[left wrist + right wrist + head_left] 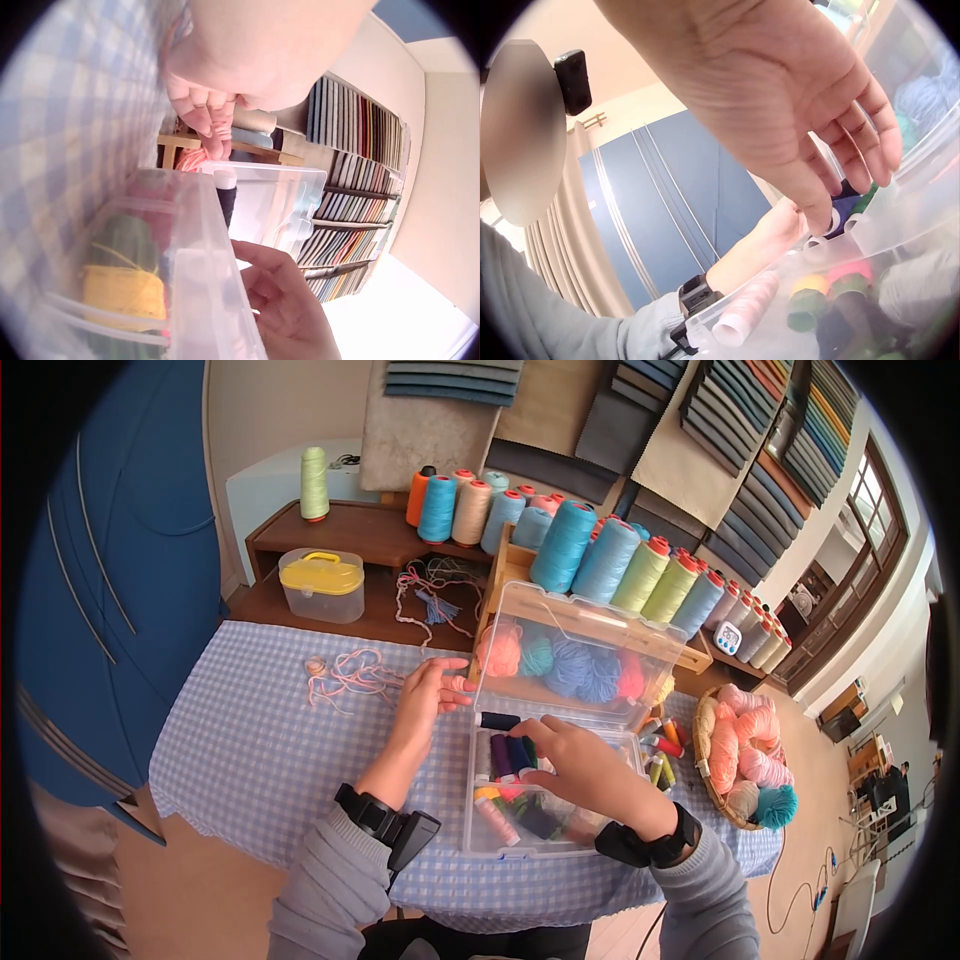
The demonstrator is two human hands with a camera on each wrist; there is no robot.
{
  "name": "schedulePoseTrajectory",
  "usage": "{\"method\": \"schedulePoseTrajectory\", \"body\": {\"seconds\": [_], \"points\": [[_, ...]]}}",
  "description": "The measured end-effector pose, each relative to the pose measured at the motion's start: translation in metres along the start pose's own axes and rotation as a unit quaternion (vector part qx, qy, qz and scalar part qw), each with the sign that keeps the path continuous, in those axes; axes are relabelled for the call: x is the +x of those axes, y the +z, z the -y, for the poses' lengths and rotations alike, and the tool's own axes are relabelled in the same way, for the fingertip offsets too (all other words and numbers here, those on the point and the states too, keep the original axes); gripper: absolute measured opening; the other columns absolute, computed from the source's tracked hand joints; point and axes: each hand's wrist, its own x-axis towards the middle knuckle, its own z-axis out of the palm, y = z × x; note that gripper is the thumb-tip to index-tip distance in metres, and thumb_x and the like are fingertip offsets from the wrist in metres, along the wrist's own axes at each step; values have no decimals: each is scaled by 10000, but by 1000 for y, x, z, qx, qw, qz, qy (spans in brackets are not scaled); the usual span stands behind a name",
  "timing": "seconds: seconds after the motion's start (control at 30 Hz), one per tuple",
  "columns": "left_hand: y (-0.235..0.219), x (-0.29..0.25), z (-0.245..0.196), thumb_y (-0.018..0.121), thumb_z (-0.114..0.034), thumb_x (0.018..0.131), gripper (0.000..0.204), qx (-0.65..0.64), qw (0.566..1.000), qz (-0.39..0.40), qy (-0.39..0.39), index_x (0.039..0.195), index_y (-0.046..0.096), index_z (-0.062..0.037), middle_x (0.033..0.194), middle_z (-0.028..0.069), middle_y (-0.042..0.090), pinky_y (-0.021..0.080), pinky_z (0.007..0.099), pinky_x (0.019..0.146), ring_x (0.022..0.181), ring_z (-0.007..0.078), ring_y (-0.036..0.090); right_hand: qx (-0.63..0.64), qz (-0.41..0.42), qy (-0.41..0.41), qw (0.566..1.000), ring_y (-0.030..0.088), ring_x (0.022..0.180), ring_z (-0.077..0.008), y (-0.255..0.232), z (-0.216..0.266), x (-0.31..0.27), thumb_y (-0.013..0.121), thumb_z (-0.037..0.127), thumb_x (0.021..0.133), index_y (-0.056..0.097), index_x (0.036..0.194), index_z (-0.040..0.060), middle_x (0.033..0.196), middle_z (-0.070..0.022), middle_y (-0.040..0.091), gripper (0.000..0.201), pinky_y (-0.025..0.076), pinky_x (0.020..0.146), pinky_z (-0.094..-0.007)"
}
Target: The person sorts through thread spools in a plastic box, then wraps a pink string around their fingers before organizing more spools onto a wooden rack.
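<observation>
A clear plastic box (468, 800) with compartments stands with its lid (580, 622) tipped up at the back. Inside it lie thread spools, among them a purple spool (499, 756), a pale pink spool (497, 822) and a yellow spool (124, 295). My right hand (580, 760) reaches down into the box, thumb and fingers round a dark blue thread spool (845, 210). At the box's back left corner lies a black spool (498, 720). My left hand (432, 695) hovers beside the lid's left edge, fingers loosely bent and holding nothing.
Loose pink yarn (355, 678) lies on the checked tablecloth (260, 750) at left. A basket (706, 785) of yarn skeins and several small spools (662, 745) sit right of the box. Behind stand a rack of large thread cones (563, 550) and a yellow-lidded container (322, 585).
</observation>
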Motion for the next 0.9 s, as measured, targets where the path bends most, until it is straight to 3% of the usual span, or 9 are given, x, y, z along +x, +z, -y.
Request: {"method": "schedulePoseTrajectory", "body": {"seconds": [0.37, 0.63, 0.73, 0.8, 0.83, 0.9], "points": [[-1, 2, 3, 356, -297, 899, 347, -10, 1000, -1, 1, 1051, 571, -70, 799, 29, 622, 410, 216, 664, 694, 91, 558, -16, -35, 16, 999, 565, 842, -345, 5, -4, 6, 703, 173, 676, 414, 1075, 44, 925, -168, 545, 509, 458, 695, -404], [-1, 0, 2, 373, -283, 900, 330, -14, 1000, -3, 8, 1050, 574, -69, 743, -3, 584, 412, 201, 656, 677, 76, 544, -47, -14, 28, 998, 578, 742, -337, 17, -11, 8, 682, 278, 712, 402, 904, 18, 754, -146, 571, 427, 448, 617, -405], [-1, 1, 1, 379, -260, 902, 319, -31, 999, -16, 8, 1052, 573, -56, 621, -47, 481, 375, 178, 580, 588, 52, 477, -28, -10, 36, 999, 579, 715, -341, 8, -5, 5, 659, 308, 739, 406, 900, 12, 739, -145, 575, 421, 447, 599, -405], [-2, 0, -2, 382, -254, 913, 311, -62, 998, 20, 27, 1050, 561, -39, 530, -76, 330, 284, 173, 491, 487, 34, 348, -23, -18, 35, 999, 580, 703, -343, 3, -1, 3, 650, 302, 751, 407, 896, 13, 736, -141, 578, 404, 446, 593, -407], [-2, -1, -3, 382, -254, 913, 311, -61, 998, 21, 27, 1050, 561, -39, 530, -76, 330, 284, 173, 491, 487, 34, 348, -18, -27, 35, 999, 580, 690, -346, 1, 1, 2, 641, 296, 763, 408, 892, 14, 733, -138, 581, 387, 446, 587, -410], [-1, -2, -5, 377, -272, 926, 310, -194, 977, 66, 54, 1022, 547, -31, 496, -83, 252, 198, 196, 452, 447, 31, 244, -5, -38, 35, 999, 581, 682, -345, -2, 3, 2, 629, 277, 775, 415, 892, 17, 733, -138, 584, 356, 446, 582, -410]]}}
